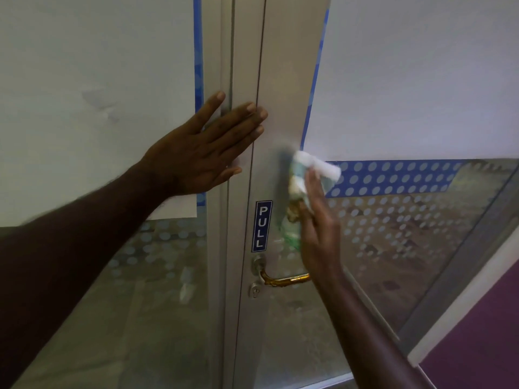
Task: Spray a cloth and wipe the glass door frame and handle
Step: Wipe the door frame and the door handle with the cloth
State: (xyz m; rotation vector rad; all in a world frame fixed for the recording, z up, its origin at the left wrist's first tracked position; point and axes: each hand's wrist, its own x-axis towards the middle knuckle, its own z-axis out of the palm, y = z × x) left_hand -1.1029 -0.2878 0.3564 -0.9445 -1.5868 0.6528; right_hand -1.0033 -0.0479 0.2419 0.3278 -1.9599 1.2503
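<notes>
Where the two glass panels meet, a pale grey metal door frame (283, 80) runs from the top edge of the view to the bottom; white paper (421, 80) covers the upper glass on both sides, edged with blue strips, and below it the glass carries a band of blue film with pale dots (393, 178) and further frosted dots; a purple wall (483, 346) shows at the lower right corner. On the frame, a blue PULL sign (263, 226) sits upright, and just beneath it a gold lever handle (283, 279) juts rightward from a round silver rose, with a keyhole below. The left hand (205, 153) lies flat and spread, palm pressed against the left upright of the frame, fingertips reaching across the seam; it holds nothing. The right hand (317, 220) is further right, fingers extended together, pressing a cloth (306, 175) against the frame just above and beside the sign; the cloth is white with greenish and brownish patches and blurred, its upper corner overlapping the dotted blue band; it is above the handle and not touching it.
</notes>
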